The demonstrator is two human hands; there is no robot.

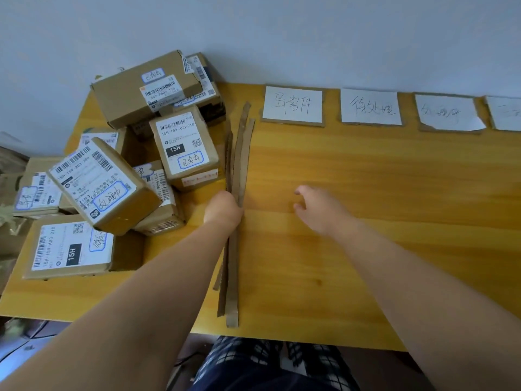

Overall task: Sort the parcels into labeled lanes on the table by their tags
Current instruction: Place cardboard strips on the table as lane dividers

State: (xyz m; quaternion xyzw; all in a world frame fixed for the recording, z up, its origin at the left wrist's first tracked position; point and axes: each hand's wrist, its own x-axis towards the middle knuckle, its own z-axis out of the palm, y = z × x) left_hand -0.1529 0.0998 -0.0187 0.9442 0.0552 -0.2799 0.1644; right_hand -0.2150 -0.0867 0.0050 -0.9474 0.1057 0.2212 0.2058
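A yellow wooden worktop (366, 193) stands against a pale wall (282, 38). Taking the middle of the worktop as the centre of the dial, the cardboard parcels (183, 148) lie heaped from 8 to 11 o'clock, none of them in a lane. A long parcel (146, 88) tops the heap at 11 o'clock. A tilted parcel (98, 179) at 9 o'clock leans on its neighbours with one corner raised. A flat parcel (73, 246) lies at 8 o'clock near the front edge. Each carries a white shipping label with barcodes and a handwritten tag ringed in blue.

Along the far edge, from 12 to 2 o'clock, four lane cards lie flat in a row, white paper on cardboard backing, with handwritten characters: the first card (293, 105), the second card (370, 107), the third card (448, 112), with a torn, curled corner, and the fourth card (504, 112), cut off by the picture's edge.

The left hand (224, 210) is closed round a bundle of long cardboard strips (239, 153), which runs from 12 to 6 o'clock just beside the heap, its near end reaching the front edge. The right hand (318, 211) is at 3 o'clock of the left, near it but apart, over bare wood; its fingers are spread and loosely bent and hold nothing. Whether it touches the wood cannot be told.

Checked trousers (253, 362) show below the front edge at 6 o'clock.
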